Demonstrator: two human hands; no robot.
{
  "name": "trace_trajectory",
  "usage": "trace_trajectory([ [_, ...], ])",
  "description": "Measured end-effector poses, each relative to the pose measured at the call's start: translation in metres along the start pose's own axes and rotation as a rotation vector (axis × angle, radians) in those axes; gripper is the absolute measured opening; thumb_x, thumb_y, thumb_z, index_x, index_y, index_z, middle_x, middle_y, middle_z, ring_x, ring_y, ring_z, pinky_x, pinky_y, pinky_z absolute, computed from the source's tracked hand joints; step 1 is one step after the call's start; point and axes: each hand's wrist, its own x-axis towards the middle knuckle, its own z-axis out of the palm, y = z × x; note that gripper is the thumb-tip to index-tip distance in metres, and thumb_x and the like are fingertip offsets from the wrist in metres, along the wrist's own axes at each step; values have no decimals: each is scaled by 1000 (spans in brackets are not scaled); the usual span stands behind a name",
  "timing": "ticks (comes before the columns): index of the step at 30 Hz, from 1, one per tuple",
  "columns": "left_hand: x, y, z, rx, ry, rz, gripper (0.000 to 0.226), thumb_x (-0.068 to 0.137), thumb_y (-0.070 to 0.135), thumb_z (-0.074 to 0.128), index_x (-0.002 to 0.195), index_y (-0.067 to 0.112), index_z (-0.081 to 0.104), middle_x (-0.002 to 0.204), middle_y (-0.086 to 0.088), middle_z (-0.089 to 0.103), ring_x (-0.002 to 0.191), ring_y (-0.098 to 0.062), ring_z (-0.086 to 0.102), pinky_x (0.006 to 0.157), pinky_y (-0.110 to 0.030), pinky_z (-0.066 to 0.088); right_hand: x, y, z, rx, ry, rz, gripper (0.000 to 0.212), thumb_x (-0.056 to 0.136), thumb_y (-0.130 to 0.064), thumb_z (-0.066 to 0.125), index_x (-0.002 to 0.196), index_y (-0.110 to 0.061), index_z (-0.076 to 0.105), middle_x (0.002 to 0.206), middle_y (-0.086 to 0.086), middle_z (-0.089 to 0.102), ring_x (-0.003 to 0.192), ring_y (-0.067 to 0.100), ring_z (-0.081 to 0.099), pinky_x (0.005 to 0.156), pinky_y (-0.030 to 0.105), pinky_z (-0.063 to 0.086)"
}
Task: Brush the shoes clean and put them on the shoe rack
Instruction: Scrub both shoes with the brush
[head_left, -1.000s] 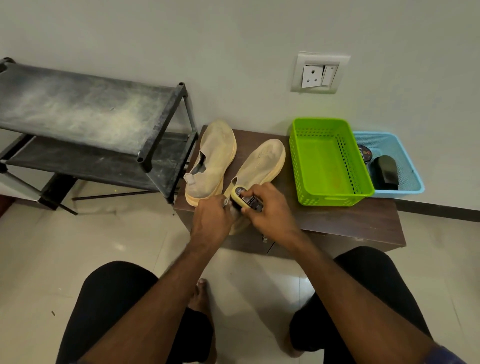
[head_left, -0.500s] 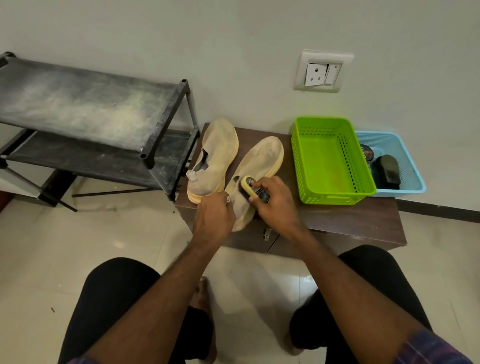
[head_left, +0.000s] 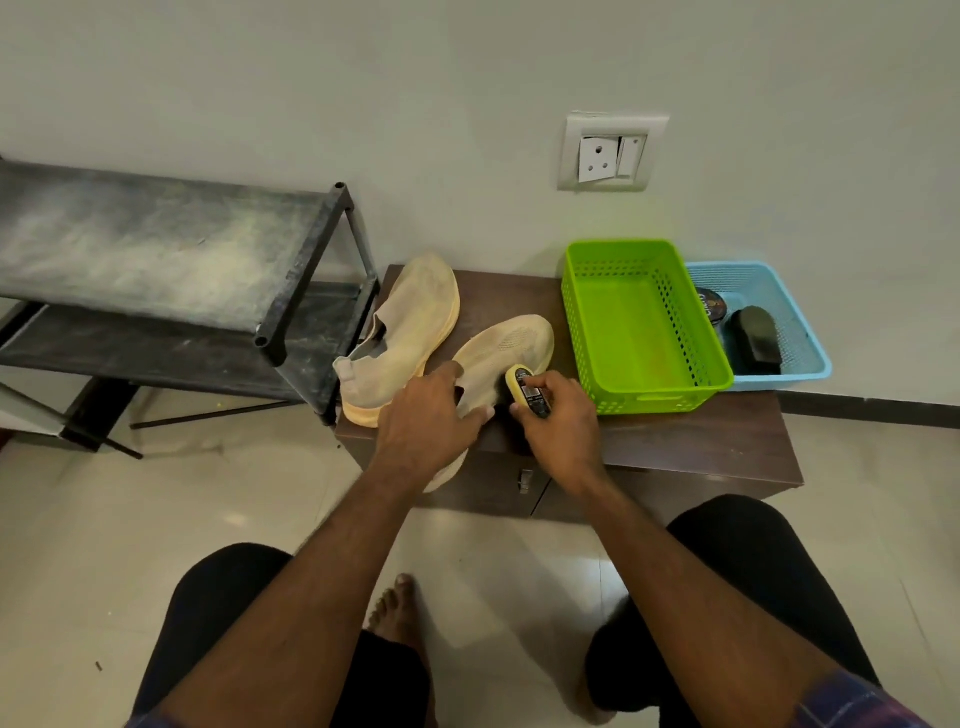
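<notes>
Near shoe (head_left: 506, 348) on tabletop (head_left: 727, 441) is pressed down by left hand (head_left: 426, 421), fingers spread flat. Yellow brush (head_left: 527, 389) is gripped by right hand (head_left: 558, 415) against shoe's side. Second shoe (head_left: 410, 322) lies beside shoe rack (head_left: 311, 260).

2 shoes: the right shoe (head_left: 506, 345) & left shoe (head_left: 410, 322) are pale yellow w/ orange-y soles. Brush (head_left: 525, 391) is yellow & black. Shoe rack (head_left: 156, 249) is black w/ white dusty patches. Green basket (head_left: 644, 332), blue basket (head_left: 779, 291), both w/ little holes. Brown table (head_left: 727, 441).
</notes>
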Motion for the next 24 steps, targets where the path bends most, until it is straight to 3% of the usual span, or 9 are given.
trace_trajectory([
  [3, 25, -2, 9, -8, -85, -11, 62, 84, 50, 66, 137, 20, 52, 125, -7, 66, 112, -32, 61, 88, -43, 50, -4, -3, 2, 59, 34, 47, 37, 79, -27, 81, 113, -27, 65, 109, -6, 64, 97, 12, 62, 82, 31, 54],
  [6, 46, -7, 20, 91, -113, -11, 33, 92, 43, 62, 108, 16, 70, 110, -10, 69, 100, -34, 63, 77, -37, 46, -3, -10, 8, 146, 34, -5, 48, 75, -15, 82, 116, -31, 62, 111, -10, 64, 99, 9, 63, 82, 30, 57],
  [10, 43, -10, 35, 165, -58, 29, 27, 95, 38, 57, 86, 15, 67, 93, -11, 67, 86, -32, 62, 65, -34, 37, 19, -18, 17, 69, 43, -17, 50, 73, -13, 83, 116, -28, 61, 110, -3, 65, 99, 15, 63, 81, 30, 55],
  [15, 31, -18, 40, 137, 38, -15, 30, 98, 38, 54, 94, 13, 69, 87, -6, 68, 70, -20, 53, 63, -33, 39, 60, -25, 16, -148, 80, -60, 46, 84, -30, 76, 125, -20, 56, 109, 9, 61, 100, 29, 60, 81, 38, 51],
  [19, 27, -14, 33, 86, 49, -54, 26, 97, 36, 57, 96, 13, 71, 85, -5, 69, 67, -16, 50, 61, -30, 37, 47, -32, 1, -33, 76, 51, 47, 80, -47, 76, 118, -25, 56, 106, 0, 70, 95, 18, 65, 77, 29, 52],
  [24, 26, -8, 38, 95, 37, -70, 23, 97, 29, 54, 97, 14, 72, 86, -7, 70, 73, -24, 61, 59, -33, 45, 38, -33, 16, -51, -57, 100, 55, 76, -48, 80, 120, -27, 53, 112, 3, 69, 99, 22, 67, 81, 37, 57],
])
